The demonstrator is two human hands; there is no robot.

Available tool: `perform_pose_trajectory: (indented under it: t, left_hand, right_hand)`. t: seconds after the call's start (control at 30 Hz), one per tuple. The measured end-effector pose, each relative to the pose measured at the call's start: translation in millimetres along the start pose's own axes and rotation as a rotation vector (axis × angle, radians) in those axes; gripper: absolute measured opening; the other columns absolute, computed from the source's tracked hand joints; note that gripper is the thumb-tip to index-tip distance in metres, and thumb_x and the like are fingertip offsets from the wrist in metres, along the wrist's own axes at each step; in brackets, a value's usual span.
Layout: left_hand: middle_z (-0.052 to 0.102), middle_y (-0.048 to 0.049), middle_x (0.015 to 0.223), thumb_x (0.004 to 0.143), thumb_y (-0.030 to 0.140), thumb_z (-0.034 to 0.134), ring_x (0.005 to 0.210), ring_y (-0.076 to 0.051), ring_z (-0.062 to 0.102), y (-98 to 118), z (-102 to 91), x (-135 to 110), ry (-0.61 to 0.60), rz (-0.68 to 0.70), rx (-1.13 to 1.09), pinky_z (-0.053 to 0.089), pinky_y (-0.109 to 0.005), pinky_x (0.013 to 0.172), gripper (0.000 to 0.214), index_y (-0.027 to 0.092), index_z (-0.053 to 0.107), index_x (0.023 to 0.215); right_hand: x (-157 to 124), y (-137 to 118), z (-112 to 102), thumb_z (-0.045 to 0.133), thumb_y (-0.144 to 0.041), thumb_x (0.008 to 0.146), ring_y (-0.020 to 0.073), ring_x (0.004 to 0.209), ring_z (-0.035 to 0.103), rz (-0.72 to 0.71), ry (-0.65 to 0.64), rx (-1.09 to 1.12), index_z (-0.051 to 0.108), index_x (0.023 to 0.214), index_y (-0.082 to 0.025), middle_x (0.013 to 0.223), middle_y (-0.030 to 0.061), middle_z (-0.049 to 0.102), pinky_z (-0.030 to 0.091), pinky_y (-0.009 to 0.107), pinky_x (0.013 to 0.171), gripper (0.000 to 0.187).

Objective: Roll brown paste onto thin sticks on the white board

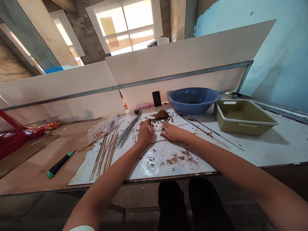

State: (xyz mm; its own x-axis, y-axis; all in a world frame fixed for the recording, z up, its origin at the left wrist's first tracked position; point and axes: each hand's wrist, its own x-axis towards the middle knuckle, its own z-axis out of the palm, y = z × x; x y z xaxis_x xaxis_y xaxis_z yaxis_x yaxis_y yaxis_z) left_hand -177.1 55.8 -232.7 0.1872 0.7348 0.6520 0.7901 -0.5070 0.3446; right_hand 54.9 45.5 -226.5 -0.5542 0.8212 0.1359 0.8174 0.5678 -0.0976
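Note:
My left hand rests on the white board, fingers bent forward and thumb apart, at the near left of a crumbly brown lump. Beside it, my right hand lies palm down with its fingers stretched out toward the left hand. A thin stick runs crosswise beneath the hands; whether fingers press on it is hidden. Another thin stick lies closer to me. Dark bits surround the lump, and brown powder is scattered in front of the right hand.
Left of the hands lie thin grey wires, several bamboo sticks, a plastic bag and a green-black screwdriver-like tool. At the back stand a phone and a blue basin; an olive tub is at right.

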Motion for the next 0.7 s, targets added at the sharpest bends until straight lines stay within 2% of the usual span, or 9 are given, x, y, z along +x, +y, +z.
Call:
perform_pose_trajectory:
  t: [0.07, 0.13, 0.27, 0.4, 0.5, 0.6, 0.7]
  left_hand:
    - [0.075, -0.0175, 0.134, 0.102, 0.015, 0.054, 0.132, -0.037, 0.063, 0.7, 0.0, -0.4, 0.002, -0.006, 0.007, 0.052, -0.055, 0.12, 0.046, 0.019, 0.064, 0.147]
    - [0.075, -0.0171, 0.133, 0.102, 0.015, 0.054, 0.131, -0.036, 0.063, 0.9, 0.1, -0.9, -0.005, -0.008, 0.019, 0.053, -0.055, 0.119, 0.045, 0.019, 0.064, 0.146]
    - [0.075, -0.0176, 0.132, 0.103, 0.015, 0.052, 0.129, -0.037, 0.062, 0.1, 0.8, -2.0, -0.017, -0.003, 0.047, 0.054, -0.055, 0.117, 0.044, 0.017, 0.063, 0.146]
    - [0.075, -0.0179, 0.134, 0.103, 0.015, 0.053, 0.13, -0.037, 0.061, -1.3, 2.7, -2.7, -0.003, 0.009, 0.045, 0.053, -0.056, 0.118, 0.043, 0.018, 0.063, 0.145]
    - [0.075, -0.0162, 0.131, 0.101, 0.014, 0.055, 0.13, -0.037, 0.062, -1.9, 4.6, -2.7, 0.009, 0.011, 0.028, 0.053, -0.057, 0.118, 0.043, 0.021, 0.065, 0.143]
    - [0.075, -0.0165, 0.13, 0.1, 0.013, 0.056, 0.129, -0.037, 0.062, -2.1, 5.8, -2.3, 0.009, 0.01, 0.024, 0.053, -0.056, 0.117, 0.043, 0.021, 0.066, 0.141]
    - [0.075, -0.0163, 0.129, 0.1, 0.014, 0.055, 0.127, -0.037, 0.062, -1.7, 5.7, -2.1, 0.004, 0.003, 0.024, 0.053, -0.056, 0.117, 0.042, 0.021, 0.066, 0.14]
  right_hand:
    - [-0.4, -0.4, 6.1, 0.042, -0.065, 0.113, 0.0426, 0.176, 0.025, 0.058, -0.07, 0.025, 0.04, 0.177, -0.001, 0.186, 0.0275, 0.034, 0.03, 0.057, 0.141, 0.091]
    - [-2.4, -1.0, 10.3, 0.044, -0.07, 0.109, 0.0449, 0.177, 0.018, 0.09, -0.132, 0.054, 0.035, 0.18, -0.003, 0.187, 0.0257, 0.03, 0.025, 0.062, 0.142, 0.098]
    - [-4.7, -3.9, 15.4, 0.051, -0.071, 0.106, 0.0468, 0.176, 0.024, 0.088, -0.178, 0.063, 0.043, 0.178, -0.006, 0.184, 0.0271, 0.037, 0.029, 0.063, 0.141, 0.097]
    - [2.7, -7.8, 16.1, 0.049, -0.067, 0.11, 0.0481, 0.175, 0.026, 0.095, -0.089, 0.059, 0.052, 0.173, -0.008, 0.181, 0.0292, 0.042, 0.03, 0.069, 0.138, 0.086]
    - [9.0, -11.2, 11.9, 0.039, -0.067, 0.115, 0.0443, 0.177, 0.018, 0.138, -0.057, 0.069, 0.041, 0.179, -0.008, 0.187, 0.0272, 0.031, 0.024, 0.067, 0.141, 0.087]
    - [10.1, -14.9, 7.5, 0.031, -0.07, 0.116, 0.0421, 0.179, 0.011, 0.173, -0.087, 0.076, 0.028, 0.183, -0.005, 0.19, 0.0267, 0.02, 0.019, 0.065, 0.143, 0.093]
    - [5.5, -16.2, 8.8, 0.037, -0.074, 0.114, 0.0444, 0.178, 0.014, 0.168, -0.099, 0.08, 0.036, 0.18, -0.003, 0.188, 0.0292, 0.025, 0.024, 0.064, 0.142, 0.097]
